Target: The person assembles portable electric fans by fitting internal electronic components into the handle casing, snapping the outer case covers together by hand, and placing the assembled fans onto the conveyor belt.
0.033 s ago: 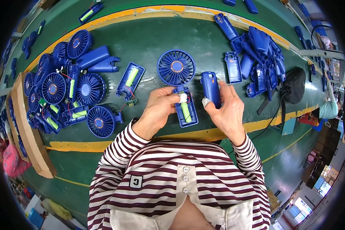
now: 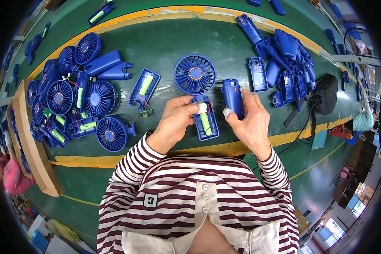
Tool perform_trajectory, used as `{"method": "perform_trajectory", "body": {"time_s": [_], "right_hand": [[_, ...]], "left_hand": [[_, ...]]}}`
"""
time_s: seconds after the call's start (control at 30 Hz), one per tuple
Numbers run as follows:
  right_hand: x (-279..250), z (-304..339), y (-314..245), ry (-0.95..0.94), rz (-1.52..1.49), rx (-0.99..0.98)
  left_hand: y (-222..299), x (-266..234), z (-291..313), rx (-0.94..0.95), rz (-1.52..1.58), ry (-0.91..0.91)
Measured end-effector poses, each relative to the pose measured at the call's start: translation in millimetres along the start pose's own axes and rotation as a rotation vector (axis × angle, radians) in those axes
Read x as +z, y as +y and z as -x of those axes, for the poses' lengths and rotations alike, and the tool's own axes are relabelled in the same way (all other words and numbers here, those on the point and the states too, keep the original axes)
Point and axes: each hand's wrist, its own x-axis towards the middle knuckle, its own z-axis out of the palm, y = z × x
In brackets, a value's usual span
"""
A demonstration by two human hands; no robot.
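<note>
My left hand (image 2: 176,120) grips a blue handheld fan (image 2: 194,74) by its opened handle, the round grille pointing away from me. Inside the handle lies a light green battery cell (image 2: 205,123), with a small circuit board above it partly covered by my thumb. In my right hand (image 2: 252,122) is a blue handle cover (image 2: 232,98), held upright just right of the fan and apart from it. White wrapping covers both thumb tips. To the left, another open handle shell (image 2: 144,89) holds a green cell, with a small board (image 2: 146,113) wired to it.
Several blue fans (image 2: 60,97) are heaped at the left beside a cardboard tray (image 2: 37,156). Loose blue handle covers (image 2: 288,46) pile up at the right, near a black pouch (image 2: 325,95) with a strap. A yellow-edged green table (image 2: 165,42) lies beneath everything.
</note>
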Motion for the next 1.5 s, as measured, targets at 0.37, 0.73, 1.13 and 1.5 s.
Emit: {"method": "perform_trajectory", "body": {"time_s": [0.37,0.73,1.13,1.5], "right_hand": [[11,1,7,-0.024,-0.037,0.036],[22,2,10,0.023,0.026,-0.043],[23,0,5,0.052,0.081,-0.122],[32,-17,-9,-0.063,-0.19,-0.636]], "left_hand": [[0,-5,3,0.004,-0.062,-0.037],[1,-12,8,-0.083,0.121,-0.086],[-4,-18,7,-0.067,0.133,-0.115],[5,-21,13,-0.052,-0.018,-0.18]]}}
